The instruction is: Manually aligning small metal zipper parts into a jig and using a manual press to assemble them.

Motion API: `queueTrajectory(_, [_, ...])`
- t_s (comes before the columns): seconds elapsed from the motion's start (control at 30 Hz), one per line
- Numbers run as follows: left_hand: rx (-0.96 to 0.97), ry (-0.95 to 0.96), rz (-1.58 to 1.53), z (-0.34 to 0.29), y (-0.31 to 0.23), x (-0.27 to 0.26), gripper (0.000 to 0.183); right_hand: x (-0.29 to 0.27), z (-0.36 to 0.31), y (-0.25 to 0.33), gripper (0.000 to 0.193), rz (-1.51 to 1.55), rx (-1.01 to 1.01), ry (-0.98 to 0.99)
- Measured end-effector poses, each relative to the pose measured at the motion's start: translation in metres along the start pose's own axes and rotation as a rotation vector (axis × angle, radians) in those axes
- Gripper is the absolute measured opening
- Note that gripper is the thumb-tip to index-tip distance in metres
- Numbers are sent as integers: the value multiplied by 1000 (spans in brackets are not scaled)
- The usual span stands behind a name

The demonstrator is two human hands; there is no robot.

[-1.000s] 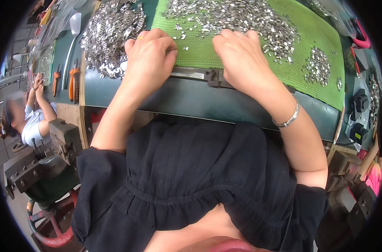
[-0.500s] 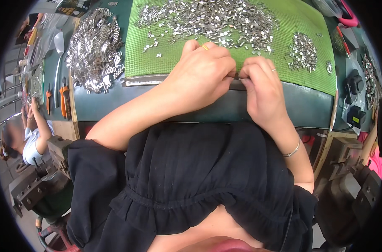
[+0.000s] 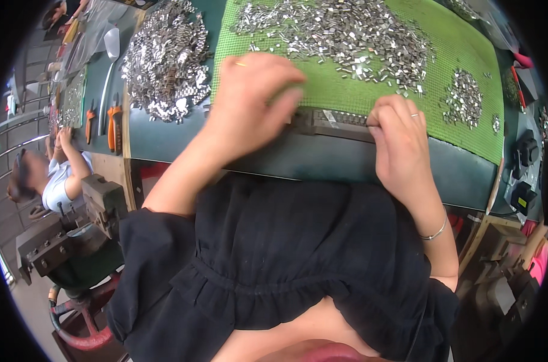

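A long dark metal bar (image 3: 346,134) lies along the near edge of the green ribbed mat (image 3: 334,93). On it is a row of small metal links (image 3: 349,118), with a shiny piece at the row's left. My right hand (image 3: 400,142) rests at the row's right end, thumb and fingertips pinched together; what lies between them is hidden. My left hand (image 3: 250,102), slightly blurred, hovers over the bar's left part, thumb and forefinger apart and nothing visible between them. Beyond the hands spreads a large heap of small metal pieces (image 3: 358,39).
A pile of linked metal strips (image 3: 165,66) lies left of the mat. Orange-handled pliers (image 3: 115,130) and a white spoon (image 3: 112,45) are further left. A smaller heap of pieces (image 3: 464,99) sits at the mat's right. Another person (image 3: 60,181) works at far left.
My left hand has moved left, away from my right hand, and its fingers have parted. The row of links on the bar now shows between the hands. The whole view has shifted.
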State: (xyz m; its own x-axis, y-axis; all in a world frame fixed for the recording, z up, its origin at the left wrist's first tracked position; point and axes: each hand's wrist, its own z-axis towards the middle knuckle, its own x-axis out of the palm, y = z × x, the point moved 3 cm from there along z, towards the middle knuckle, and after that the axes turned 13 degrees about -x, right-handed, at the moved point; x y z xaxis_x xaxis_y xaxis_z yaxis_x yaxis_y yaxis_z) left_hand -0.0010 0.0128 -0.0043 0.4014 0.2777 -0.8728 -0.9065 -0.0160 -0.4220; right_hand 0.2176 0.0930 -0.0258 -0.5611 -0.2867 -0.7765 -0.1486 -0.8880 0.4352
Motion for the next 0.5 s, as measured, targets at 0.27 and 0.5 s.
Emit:
queueTrajectory(0.27, [-178, -13, 197, -7, 37, -13, 7, -4, 4, -2, 16, 176, 126, -37])
queueTrajectory(0.5, [-139, -7, 371, -8, 30, -16, 5, -11, -13, -8, 21, 147, 50, -175])
